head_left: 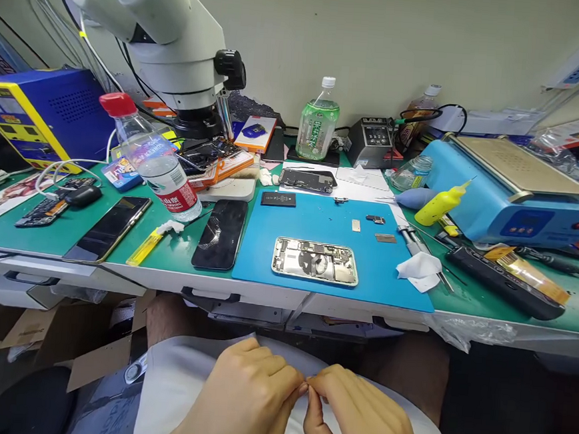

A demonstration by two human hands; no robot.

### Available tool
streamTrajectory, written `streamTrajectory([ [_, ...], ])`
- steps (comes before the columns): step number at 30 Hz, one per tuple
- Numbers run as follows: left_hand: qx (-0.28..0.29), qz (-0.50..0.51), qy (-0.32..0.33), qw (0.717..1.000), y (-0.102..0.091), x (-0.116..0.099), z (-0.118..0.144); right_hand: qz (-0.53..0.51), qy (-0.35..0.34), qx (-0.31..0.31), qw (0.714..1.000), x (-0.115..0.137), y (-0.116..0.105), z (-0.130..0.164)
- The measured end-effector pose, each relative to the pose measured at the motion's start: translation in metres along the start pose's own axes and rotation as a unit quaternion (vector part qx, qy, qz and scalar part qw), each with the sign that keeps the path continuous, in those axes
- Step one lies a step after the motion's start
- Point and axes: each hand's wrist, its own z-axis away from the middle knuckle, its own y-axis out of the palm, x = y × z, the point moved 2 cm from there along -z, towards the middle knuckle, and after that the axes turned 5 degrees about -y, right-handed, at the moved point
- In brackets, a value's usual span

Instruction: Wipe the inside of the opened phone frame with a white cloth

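Note:
Over my lap, below the bench edge, my left hand (251, 393) and my right hand (361, 416) meet at their fingertips. Both are closed in a pinch, thumbs against index fingers; anything between them is too small or hidden to make out. Beyond them, an opened phone housing (293, 269) with its inner parts exposed lies on a blue mat (261, 248). A black phone battery (279, 199) rests at the mat's upper left. Several small parts lie to the right, among them a metal plate (385, 238). Behind the mat is a detached phone screen (308, 180).
A microscope (175, 67) towers at the left, near a red-capped water bottle (174, 184) and a dark phone (220, 233). At the right stand a blue heating station (531, 209), a yellow dispensing bottle (441, 203), and a black tool (507, 284). Drawers (263, 294) run below the bench edge.

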Motion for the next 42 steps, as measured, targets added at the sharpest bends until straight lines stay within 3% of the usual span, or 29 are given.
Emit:
streamTrajectory([
  [5,-0.043,-0.025,0.043,0.998,0.004,-0.005,-0.005,-0.137,0.108,0.041,0.984,-0.01,0.005,-0.001],
  [10,-0.067,-0.027,0.079,0.994,0.011,-0.009,-0.011,-0.347,0.308,0.083,0.882,-0.021,0.011,-0.001],
  [12,-0.08,-0.031,0.091,0.992,0.013,-0.01,-0.012,-0.374,0.337,0.087,0.86,-0.023,0.012,-0.003],
  [18,-0.075,-0.017,0.086,0.993,0.015,-0.009,-0.012,-0.419,0.362,0.07,0.83,-0.027,0.015,-0.003],
  [23,-0.047,0.078,0.007,0.996,0.014,-0.004,-0.01,-0.402,0.378,0.049,0.832,-0.024,0.011,-0.004],
  [30,-0.12,0.118,-0.018,0.986,0.011,0.005,-0.004,-0.388,0.389,0.036,0.834,-0.027,0.016,-0.007],
  [35,-0.09,0.221,-0.066,0.969,0.014,0.013,-0.003,-0.359,0.379,0.002,0.853,-0.031,0.019,-0.002],
  [38,-0.049,0.319,-0.153,0.934,0.019,0.015,-0.002,-0.33,0.369,-0.03,0.868,-0.029,0.016,-0.002],
  [42,0.033,0.46,-0.295,0.837,0.029,0.014,0.001,-0.276,0.336,-0.068,0.898,-0.023,0.01,-0.001],
])
